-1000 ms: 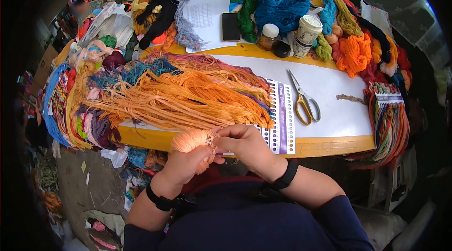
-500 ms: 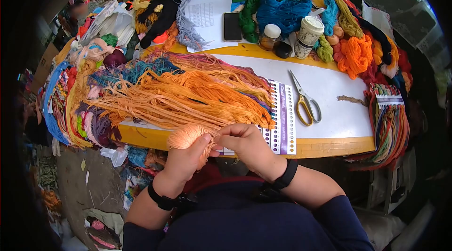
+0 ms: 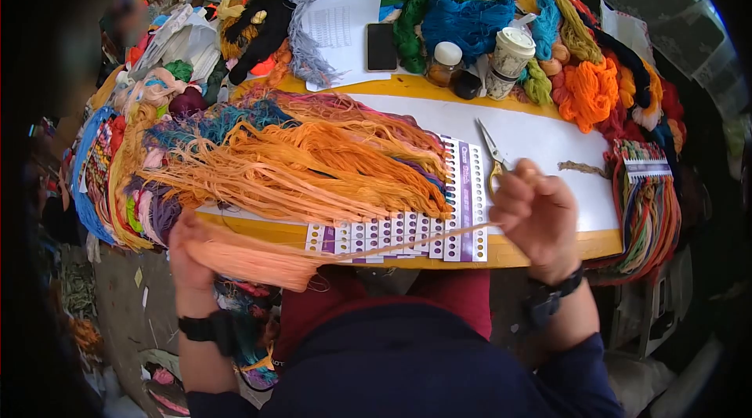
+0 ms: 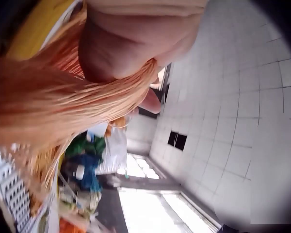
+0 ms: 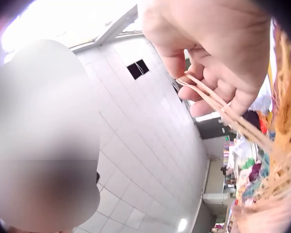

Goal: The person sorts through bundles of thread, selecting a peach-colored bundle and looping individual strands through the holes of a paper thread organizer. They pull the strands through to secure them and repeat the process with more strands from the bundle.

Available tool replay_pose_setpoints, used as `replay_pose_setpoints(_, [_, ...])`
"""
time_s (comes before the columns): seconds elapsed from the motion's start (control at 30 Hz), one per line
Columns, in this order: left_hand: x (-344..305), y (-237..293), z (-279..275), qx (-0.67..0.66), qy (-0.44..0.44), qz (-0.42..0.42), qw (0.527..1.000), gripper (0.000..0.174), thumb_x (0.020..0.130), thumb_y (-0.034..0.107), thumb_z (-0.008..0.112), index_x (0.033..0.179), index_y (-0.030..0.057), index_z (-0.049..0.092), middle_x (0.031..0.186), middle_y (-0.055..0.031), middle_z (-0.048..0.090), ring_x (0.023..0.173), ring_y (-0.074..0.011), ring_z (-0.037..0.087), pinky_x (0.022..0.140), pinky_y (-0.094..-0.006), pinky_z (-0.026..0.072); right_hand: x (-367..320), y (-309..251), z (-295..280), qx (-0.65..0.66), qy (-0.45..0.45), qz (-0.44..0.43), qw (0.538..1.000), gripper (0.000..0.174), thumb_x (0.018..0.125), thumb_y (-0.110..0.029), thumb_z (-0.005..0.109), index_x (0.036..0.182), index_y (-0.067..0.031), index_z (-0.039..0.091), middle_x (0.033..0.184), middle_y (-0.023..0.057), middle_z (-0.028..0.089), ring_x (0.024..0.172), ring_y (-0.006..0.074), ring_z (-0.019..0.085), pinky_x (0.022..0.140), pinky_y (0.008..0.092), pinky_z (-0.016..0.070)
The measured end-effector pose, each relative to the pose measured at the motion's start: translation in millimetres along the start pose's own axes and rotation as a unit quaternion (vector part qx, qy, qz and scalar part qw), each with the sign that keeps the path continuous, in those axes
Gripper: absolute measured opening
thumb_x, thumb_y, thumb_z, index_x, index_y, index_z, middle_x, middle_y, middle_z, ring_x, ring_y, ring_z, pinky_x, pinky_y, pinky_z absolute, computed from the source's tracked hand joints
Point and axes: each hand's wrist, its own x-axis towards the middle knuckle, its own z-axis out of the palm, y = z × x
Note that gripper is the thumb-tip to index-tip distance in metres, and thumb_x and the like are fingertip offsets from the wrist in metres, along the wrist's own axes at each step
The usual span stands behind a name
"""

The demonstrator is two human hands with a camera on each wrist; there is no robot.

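A peach skein of thread (image 3: 254, 263) stretches sideways in front of the table's near edge. My left hand (image 3: 186, 252) grips its left end, and in the left wrist view the skein (image 4: 63, 104) runs out from under the fingers. Out to the right, my right hand (image 3: 540, 218) pinches a thin strand (image 3: 411, 242) drawn from the skein. The right wrist view shows that strand (image 5: 213, 101) looped between thumb and fingertips. Behind lie long orange and peach threads (image 3: 313, 163), fastened to white-and-purple punched thread cards (image 3: 467, 199) along the table edge.
Gold-handled scissors (image 3: 487, 140) lie behind my right hand. At the back are a phone (image 3: 381, 47), printed paper (image 3: 337, 26), a jar (image 3: 445, 61) and a patterned cup (image 3: 511, 57). Another threaded card (image 3: 646, 167) hangs over the right edge. Coloured skeins (image 3: 470, 17) crowd the back.
My hands were close together at the bunched skein. They have moved far apart, the left with the skein to the left, the right pulling the strand taut to the right.
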Motion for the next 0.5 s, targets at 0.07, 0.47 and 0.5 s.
replay_pose_setpoints(0.07, [20.9,41.7,-72.9,-0.139,0.011,-0.063,0.988,0.015,0.09,0.018,0.054,0.1,0.0074,0.058,0.096,-0.0039,0.065,0.057,-0.006,0.052,0.055,-0.0221,0.0486,-23.0,-42.1,-9.5,-0.19,0.142,-0.069,0.969,0.012,0.088,-0.016,0.053,0.079,-0.0104,0.047,0.066,-0.004,0.038,0.056,0.0071,0.036,0.053,0.022,0.0314])
replay_pose_setpoints(0.47, [-37.6,-60.1,134.5,0.095,-0.101,-0.269,0.953,0.027,0.091,0.02,0.057,0.111,0.0027,0.056,0.097,-0.0098,0.064,0.056,-0.006,0.047,0.047,-0.0199,0.0412,-2.9,-12.8,-62.1,-0.75,0.163,-0.028,0.641,0.018,0.082,-0.013,0.064,0.094,0.0006,0.067,0.08,0.0047,0.066,0.074,0.0091,0.058,0.067,0.0256,0.0473])
replay_pose_setpoints(0.5, [-48.1,-73.2,170.4,0.183,-0.092,-0.297,0.933,0.029,0.09,0.019,0.057,0.114,0.0022,0.055,0.098,-0.0104,0.063,0.063,-0.0092,0.052,0.053,-0.0226,0.0451,7.1,17.9,-59.0,-0.752,0.139,0.017,0.644,0.019,0.081,-0.014,0.066,0.092,0.0006,0.069,0.073,0.0081,0.067,0.066,0.0117,0.06,0.062,0.0276,0.0487])
